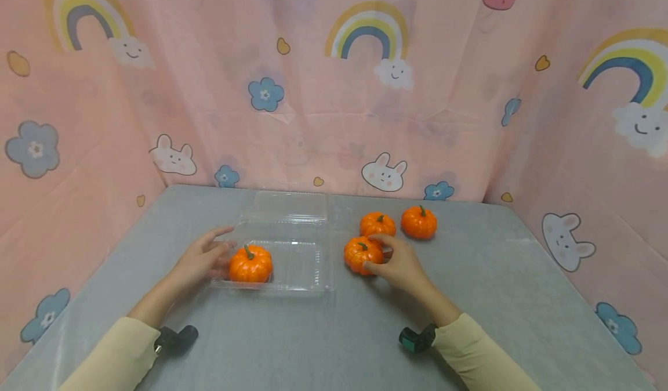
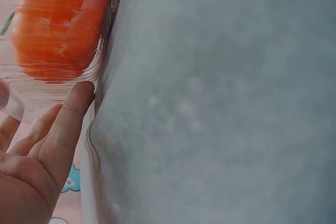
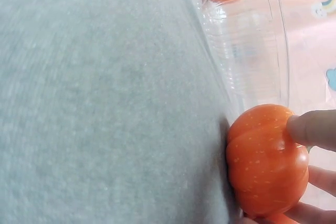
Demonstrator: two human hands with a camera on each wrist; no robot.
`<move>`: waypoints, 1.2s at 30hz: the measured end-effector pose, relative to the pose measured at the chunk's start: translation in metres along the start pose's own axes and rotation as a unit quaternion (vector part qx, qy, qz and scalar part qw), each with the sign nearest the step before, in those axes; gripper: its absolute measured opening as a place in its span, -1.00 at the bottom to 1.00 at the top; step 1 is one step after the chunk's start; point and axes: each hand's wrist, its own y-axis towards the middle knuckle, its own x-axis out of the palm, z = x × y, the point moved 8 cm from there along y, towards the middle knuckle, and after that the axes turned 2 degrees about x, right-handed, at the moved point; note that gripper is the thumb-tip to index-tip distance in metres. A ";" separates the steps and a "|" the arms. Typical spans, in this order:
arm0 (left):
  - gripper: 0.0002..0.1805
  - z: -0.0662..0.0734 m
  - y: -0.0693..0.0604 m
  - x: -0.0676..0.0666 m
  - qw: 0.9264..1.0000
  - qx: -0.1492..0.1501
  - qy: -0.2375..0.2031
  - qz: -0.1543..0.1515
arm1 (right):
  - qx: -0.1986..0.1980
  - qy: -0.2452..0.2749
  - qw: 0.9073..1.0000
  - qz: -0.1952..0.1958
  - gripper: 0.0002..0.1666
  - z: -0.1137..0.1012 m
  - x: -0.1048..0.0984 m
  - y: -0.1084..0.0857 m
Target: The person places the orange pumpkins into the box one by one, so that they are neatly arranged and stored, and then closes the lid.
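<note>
My right hand (image 1: 403, 265) grips a small orange pumpkin (image 1: 360, 255) that rests on the table, thumb on the near side and fingers behind it. The right wrist view shows the thumb pressing this pumpkin (image 3: 268, 161) near its top. To the left lies a clear plastic clamshell box (image 1: 294, 266), its lid folded back. Another pumpkin (image 1: 251, 265) sits in the box's left end, stem up. My left hand (image 1: 200, 257) is at that end, fingers loosely extended; in the left wrist view a fingertip (image 2: 80, 93) touches the ribbed plastic wall below the pumpkin (image 2: 63, 24).
Two more pumpkins stand behind the right hand, one (image 1: 377, 224) close behind the gripped one and one (image 1: 419, 223) farther right. The transparent lid (image 1: 287, 206) lies toward the back of the grey table (image 1: 292, 344). A pink patterned curtain (image 1: 302, 130) encloses the table.
</note>
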 end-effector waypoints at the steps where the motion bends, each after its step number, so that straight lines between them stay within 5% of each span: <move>1: -0.37 0.000 0.000 0.000 1.000 0.000 0.001 0.000 | 0.004 0.001 1.000 -0.001 -0.35 0.001 0.000 0.000; 18: -0.36 -0.002 0.000 0.000 1.000 -0.002 -0.001 0.003 | 0.026 0.020 0.999 -0.011 -0.34 0.003 0.001 0.000; 36: -0.36 0.000 -0.001 0.000 1.000 -0.001 0.014 0.007 | -0.029 0.039 0.999 -0.010 -0.31 -0.024 -0.012 0.001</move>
